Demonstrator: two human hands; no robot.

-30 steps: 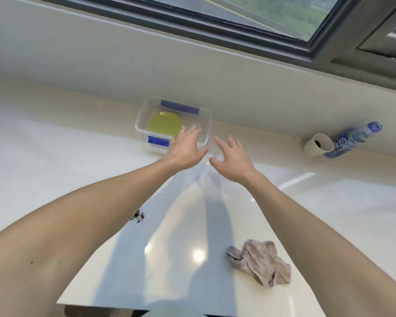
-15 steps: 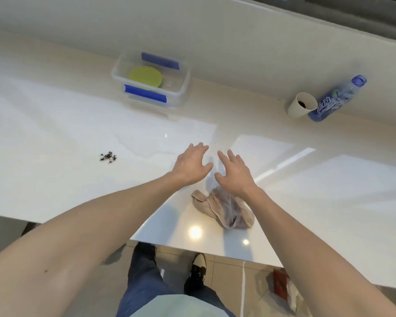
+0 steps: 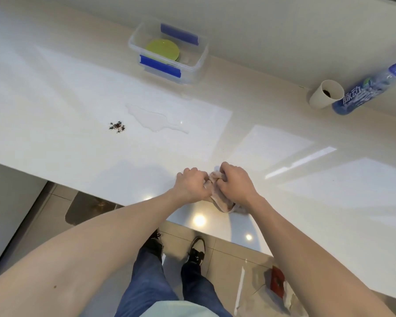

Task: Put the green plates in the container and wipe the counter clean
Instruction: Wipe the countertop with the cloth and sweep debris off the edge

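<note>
A green plate [image 3: 162, 49] lies inside the clear container [image 3: 198, 62] with blue clips at the back of the white counter [image 3: 55, 99]. Near the counter's front edge, my left hand [image 3: 190, 185] and my right hand [image 3: 234, 183] are both closed on a crumpled beige cloth [image 3: 222, 201]. Part of the cloth hangs below and between my hands. A small pile of dark crumbs [image 3: 117, 126] and a puddle of clear liquid [image 3: 153, 118] sit on the counter, left of and beyond my hands.
A paper cup [image 3: 325, 94] and a blue plastic bottle [image 3: 366, 90] stand against the wall at the back right. The counter's front edge runs just below my hands, with the tiled floor and my legs under it.
My hands pulled back from the container toward the front edge, came down on the cloth and closed on it. The camera tilted down.
</note>
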